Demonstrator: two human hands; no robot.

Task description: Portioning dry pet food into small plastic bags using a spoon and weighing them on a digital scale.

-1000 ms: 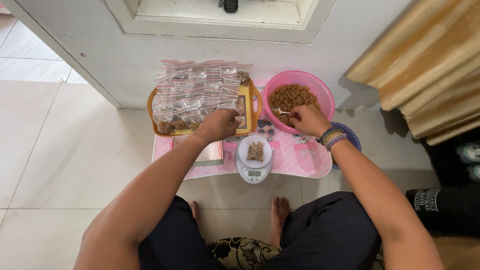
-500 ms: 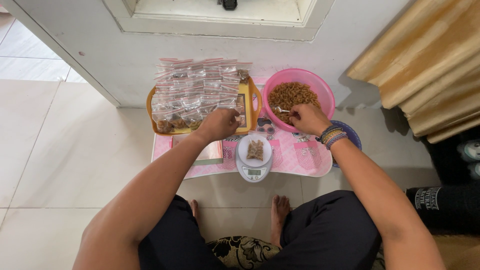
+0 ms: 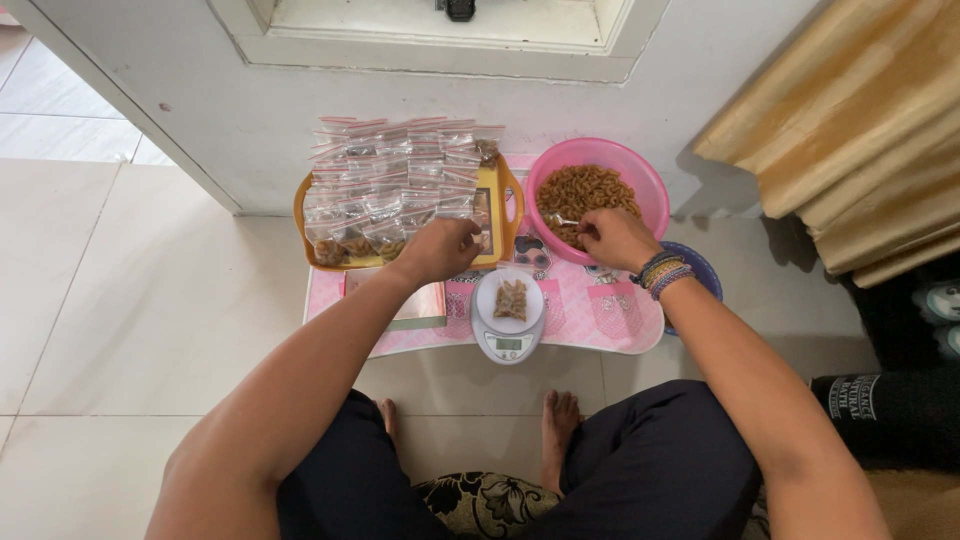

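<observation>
My left hand (image 3: 440, 248) rests with curled fingers at the right edge of a yellow tray (image 3: 503, 215) piled with several small clear zip bags (image 3: 385, 180) of brown snack. Its fingers are hidden, so I cannot see whether it holds a bag. My right hand (image 3: 618, 238), with beaded bracelets on the wrist, reaches into a pink bowl (image 3: 640, 175) of brown snack pieces (image 3: 580, 190) and grips a metal spoon (image 3: 562, 219). Between the hands stands a white kitchen scale (image 3: 507, 318) with a small filled bag (image 3: 510, 298) on its plate.
Everything sits on a low pink table (image 3: 610, 320) against a white wall. A blue bowl (image 3: 700, 270) peeks from under my right wrist. A thin pink booklet (image 3: 420, 305) lies under my left forearm. Folded tan cloth (image 3: 860, 150) is at the right; my feet are below the table.
</observation>
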